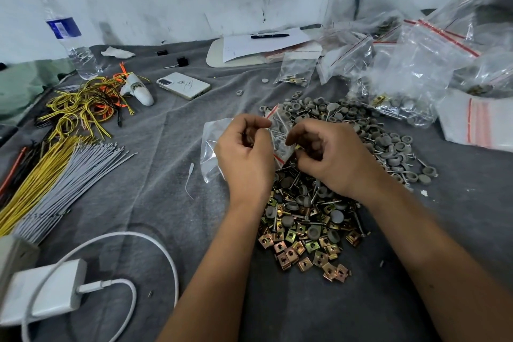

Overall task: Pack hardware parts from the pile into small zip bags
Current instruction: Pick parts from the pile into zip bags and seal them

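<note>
My left hand (245, 153) grips a small clear zip bag (213, 144) with a red seal line, holding its mouth open toward the right. My right hand (330, 155) pinches a small brass-coloured part at the bag's mouth. A few screws show inside the bag between my hands. Under and beyond both hands lies the pile (313, 219): brass clip nuts in front, grey round caps (388, 144) behind, long screws mixed through.
Filled and empty zip bags (416, 64) are heaped at the back right. On the left lie cable ties (66, 175), wire bundles, a phone (183, 85) and a water bottle (69, 36). A white charger (47, 291) with its cable sits front left. Papers with a pen lie at the back.
</note>
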The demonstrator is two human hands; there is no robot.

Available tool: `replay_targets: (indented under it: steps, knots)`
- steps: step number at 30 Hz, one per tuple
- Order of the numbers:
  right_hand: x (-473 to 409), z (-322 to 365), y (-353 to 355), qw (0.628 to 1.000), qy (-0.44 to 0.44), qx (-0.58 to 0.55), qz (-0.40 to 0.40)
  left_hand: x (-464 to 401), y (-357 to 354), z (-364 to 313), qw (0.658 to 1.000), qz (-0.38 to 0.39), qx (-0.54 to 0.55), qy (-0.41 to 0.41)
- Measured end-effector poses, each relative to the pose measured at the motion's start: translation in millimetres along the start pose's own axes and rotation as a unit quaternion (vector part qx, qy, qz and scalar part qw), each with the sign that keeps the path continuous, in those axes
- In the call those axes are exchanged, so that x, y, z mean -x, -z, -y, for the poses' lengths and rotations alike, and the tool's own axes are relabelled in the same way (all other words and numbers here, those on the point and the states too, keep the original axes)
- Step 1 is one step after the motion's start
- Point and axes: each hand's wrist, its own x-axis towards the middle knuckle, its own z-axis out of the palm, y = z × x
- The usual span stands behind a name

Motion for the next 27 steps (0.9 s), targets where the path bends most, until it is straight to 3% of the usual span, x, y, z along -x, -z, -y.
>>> replay_targets:
  steps: [6,10,13,18,27]
  knots:
    - [1.3,-3.1,-0.3,1.0,0.003,0.003,0.012,0.4,0.6,0.0,1.0,0.0,0.002,-0.003]
    - [0.9,-0.6,-0.2,0.999,0.017,-0.049,-0.014,1.1,1.1,1.2,0.999,0.026,-0.031,-0.017]
    - [-0.9,-0.2,0.4,0.998,0.039,-0.009,-0.051,1.5,0.1,0.9,0.995,0.045,-0.075,-0.05]
    - [-2.3,1.9,0.5,0.995,0.059,-0.008,-0.079,2.4,-2.0,4.0,0.981,0.118,-0.136,-0.073]
    - [-0.8,-6.8,-5.3,0.997,-0.007,-0.028,-0.072,-4.5,3.0,10.9,0.941,0.149,-0.248,-0.176]
